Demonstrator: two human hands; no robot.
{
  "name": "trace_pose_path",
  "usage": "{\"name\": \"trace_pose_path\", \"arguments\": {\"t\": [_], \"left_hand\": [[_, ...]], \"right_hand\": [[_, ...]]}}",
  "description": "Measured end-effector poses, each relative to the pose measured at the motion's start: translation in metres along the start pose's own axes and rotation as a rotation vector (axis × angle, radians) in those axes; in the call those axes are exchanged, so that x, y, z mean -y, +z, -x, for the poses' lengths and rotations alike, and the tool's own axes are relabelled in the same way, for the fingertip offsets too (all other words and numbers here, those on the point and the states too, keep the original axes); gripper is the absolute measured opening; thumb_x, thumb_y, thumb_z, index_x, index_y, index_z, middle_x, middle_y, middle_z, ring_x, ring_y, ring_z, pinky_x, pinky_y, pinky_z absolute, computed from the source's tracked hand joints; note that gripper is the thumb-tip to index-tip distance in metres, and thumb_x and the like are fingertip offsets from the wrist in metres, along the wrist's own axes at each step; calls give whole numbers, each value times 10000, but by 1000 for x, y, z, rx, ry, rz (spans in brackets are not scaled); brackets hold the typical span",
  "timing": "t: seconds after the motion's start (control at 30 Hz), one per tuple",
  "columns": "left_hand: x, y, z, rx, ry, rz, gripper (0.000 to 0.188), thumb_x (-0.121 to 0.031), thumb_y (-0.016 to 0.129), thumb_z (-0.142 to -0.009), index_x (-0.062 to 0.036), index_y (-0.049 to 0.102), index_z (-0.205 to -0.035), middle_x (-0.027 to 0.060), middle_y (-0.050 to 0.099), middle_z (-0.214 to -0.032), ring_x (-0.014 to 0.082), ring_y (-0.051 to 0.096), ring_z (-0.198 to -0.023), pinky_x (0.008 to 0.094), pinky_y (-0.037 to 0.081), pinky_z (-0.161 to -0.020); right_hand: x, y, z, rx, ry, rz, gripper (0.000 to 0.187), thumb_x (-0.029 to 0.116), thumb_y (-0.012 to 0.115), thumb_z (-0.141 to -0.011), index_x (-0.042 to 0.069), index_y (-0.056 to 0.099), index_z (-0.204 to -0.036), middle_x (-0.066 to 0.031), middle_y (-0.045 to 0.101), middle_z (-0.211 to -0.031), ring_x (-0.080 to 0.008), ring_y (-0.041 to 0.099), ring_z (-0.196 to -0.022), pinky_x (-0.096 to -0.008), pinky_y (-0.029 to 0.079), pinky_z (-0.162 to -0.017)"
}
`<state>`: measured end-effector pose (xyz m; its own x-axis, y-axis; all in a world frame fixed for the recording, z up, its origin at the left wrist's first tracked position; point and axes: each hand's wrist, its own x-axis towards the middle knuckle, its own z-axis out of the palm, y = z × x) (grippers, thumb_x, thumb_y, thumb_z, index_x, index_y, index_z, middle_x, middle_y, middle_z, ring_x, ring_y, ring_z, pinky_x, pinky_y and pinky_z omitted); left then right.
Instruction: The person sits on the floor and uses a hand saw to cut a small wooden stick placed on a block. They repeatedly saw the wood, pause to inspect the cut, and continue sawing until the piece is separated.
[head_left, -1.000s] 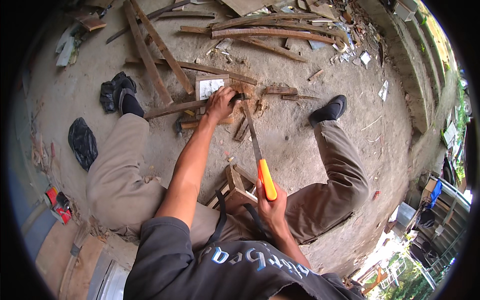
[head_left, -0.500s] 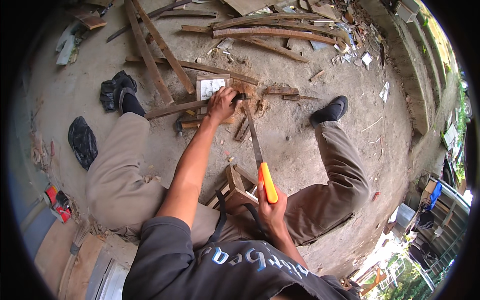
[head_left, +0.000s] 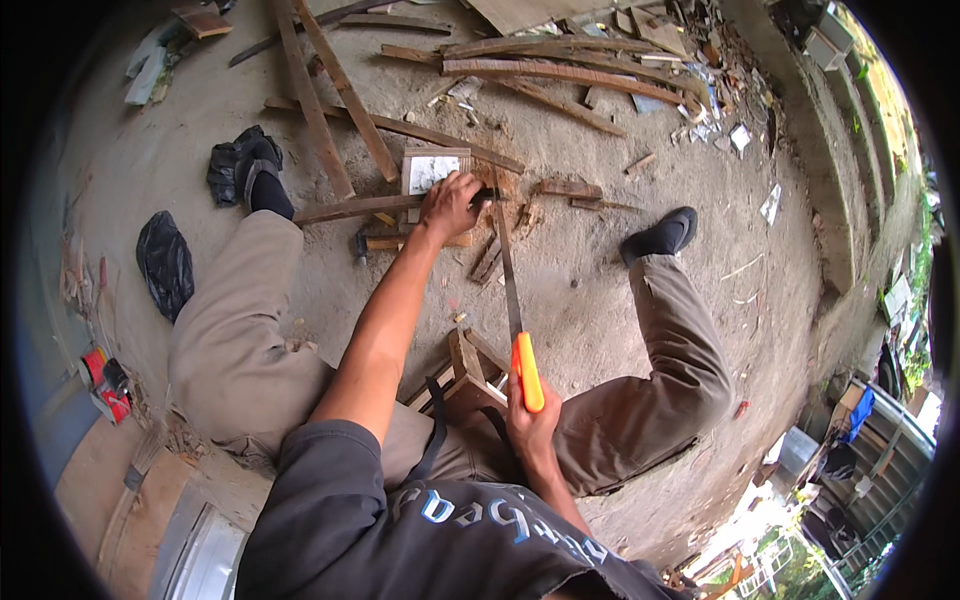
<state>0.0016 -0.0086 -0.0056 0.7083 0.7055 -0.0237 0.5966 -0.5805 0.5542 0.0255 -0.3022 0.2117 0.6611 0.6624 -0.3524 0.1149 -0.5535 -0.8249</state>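
My right hand (head_left: 533,420) is wrapped round the orange and yellow handle of a handsaw (head_left: 511,281). The long blade runs away from me, and its far part lies at the end of a wooden strip (head_left: 350,210). My left hand (head_left: 452,205) grips that strip close beside the blade, pressing it over a block with a pale, worn top (head_left: 430,170). The strip sticks out to the left past my hand. Just below it lies a hammer (head_left: 385,242) with a wooden handle and dark head. My left fingertips are partly hidden.
Between my legs stands a small wooden stool or frame (head_left: 465,362). Short offcuts (head_left: 570,189) and sawdust lie right of the block. Long wooden strips (head_left: 560,68) are strewn at the back. Black plastic bags (head_left: 165,265) lie at left; concrete steps (head_left: 815,190) rise at right.
The saw and my right hand have shifted slightly toward me and left in the picture. The whole view has tilted a little. My left hand keeps its hold on the strip.
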Motion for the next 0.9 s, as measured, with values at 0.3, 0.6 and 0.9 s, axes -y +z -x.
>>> {"name": "trace_pose_path", "arguments": {"t": [0.3, 0.6, 0.9], "left_hand": [[-3, -5, -2, 51, -53, -14, 401, -359, 702, -868, -81, 663, -1153, 44, 613, -1211, 252, 550, -1166, 432, 453, -964], [5, 5, 2, -29, 15, -9, 287, -274, 663, -873, -62, 671, -1065, 70, 630, -1085, 266, 577, -1070, 413, 482, -906], [3, 7, -1, -43, 49, -46, 312, -296, 666, -887, -52, 660, -1081, 79, 627, -1090, 258, 570, -1071, 394, 493, -903]], "right_hand": [[-5, 0, 4, 24, 22, -10, 190, 94, 640, -942, -35, 598, -809, 15, 525, -637, -63, 461, -582, -256, 374, -512], [-25, 6, 7, 38, 60, -10, 136, 85, 648, -929, -45, 650, -889, -3, 576, -656, -55, 526, -615, -238, 422, -550], [-30, 7, 6, 8, 23, -34, 149, 104, 666, -914, -37, 644, -871, -39, 522, -588, -64, 495, -567, -274, 425, -514]]}}
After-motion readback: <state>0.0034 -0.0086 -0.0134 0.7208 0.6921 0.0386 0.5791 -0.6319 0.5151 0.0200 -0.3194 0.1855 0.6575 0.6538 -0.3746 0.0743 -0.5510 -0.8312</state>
